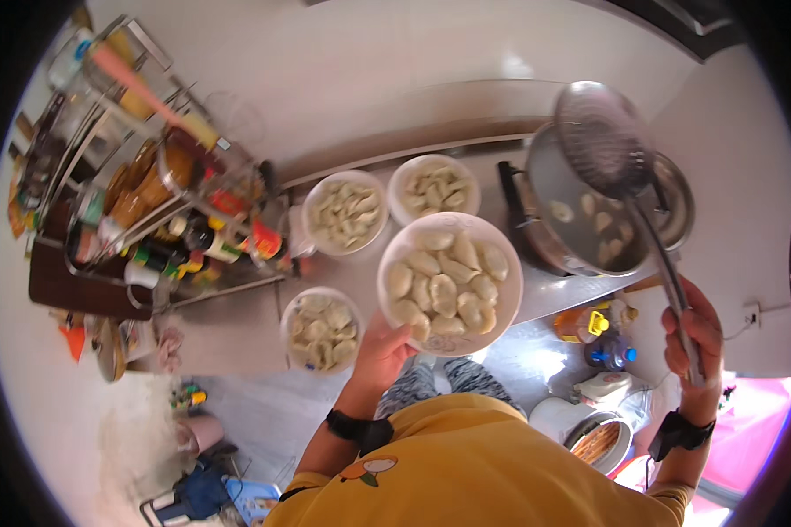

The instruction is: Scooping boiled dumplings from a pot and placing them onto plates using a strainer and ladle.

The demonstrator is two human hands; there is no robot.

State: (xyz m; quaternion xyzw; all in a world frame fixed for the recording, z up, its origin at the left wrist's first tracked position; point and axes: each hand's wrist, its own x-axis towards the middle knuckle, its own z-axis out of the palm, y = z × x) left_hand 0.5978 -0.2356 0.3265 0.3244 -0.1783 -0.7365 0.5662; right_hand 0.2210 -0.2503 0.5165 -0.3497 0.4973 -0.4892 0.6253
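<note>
My left hand [383, 354] grips the near rim of a white plate [435, 348], the thumb laid over its edge. Glossy dumplings [443, 293] cover that plate, which is raised in front of my body. In my right hand [697, 334] is the metal handle of a perforated skimmer [603, 141]. The skimmer's bowl hangs above a steel pot [540, 247] and hides part of it; I see nothing lying in the skimmer. Several dumplings [603, 227] sit in the pot's cloudy water.
Two bowls of dumplings [345, 212] [434, 190] stand by the wall, and another plate of dumplings [322, 332] is at the counter's near edge. A crowded metal rack [132, 230] of bottles fills the left side. Below the counter are an oil bottle [577, 325] and a white bucket [554, 418].
</note>
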